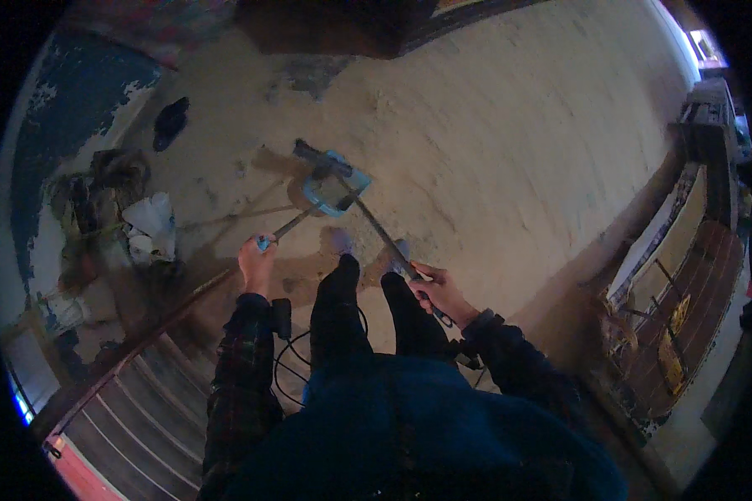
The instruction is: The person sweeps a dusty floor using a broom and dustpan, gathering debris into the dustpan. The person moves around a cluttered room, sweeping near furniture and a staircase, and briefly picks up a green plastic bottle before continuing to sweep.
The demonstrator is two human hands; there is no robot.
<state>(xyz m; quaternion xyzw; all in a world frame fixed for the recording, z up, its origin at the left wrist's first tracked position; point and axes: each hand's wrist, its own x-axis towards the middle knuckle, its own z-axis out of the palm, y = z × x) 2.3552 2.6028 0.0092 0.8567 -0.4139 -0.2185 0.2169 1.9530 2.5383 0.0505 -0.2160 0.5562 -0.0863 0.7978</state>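
Observation:
My left hand (256, 260) grips the upper end of a long dustpan handle (296, 224), which has a light blue tip. That handle runs down to a light blue dustpan (359, 184) on the floor before my feet. In my right hand (440, 292) is a broom stick (379, 228), held near its looped end. The dark broom head (313, 153) lies across the far side of the dustpan and covers part of it. Whether its bristles touch the pan or the floor, I cannot tell. My feet (393, 250) stand just behind the pan.
Dusty floor (476, 138) spreads around me. Left are a dark oblong item (171, 123), a white plastic bag (153, 222) and a slatted wooden frame (144, 382). A dark piece of furniture (326, 28) stands ahead, a wooden item with yellow parts (677, 338) at right. A cable (277, 369) hangs beside my leg.

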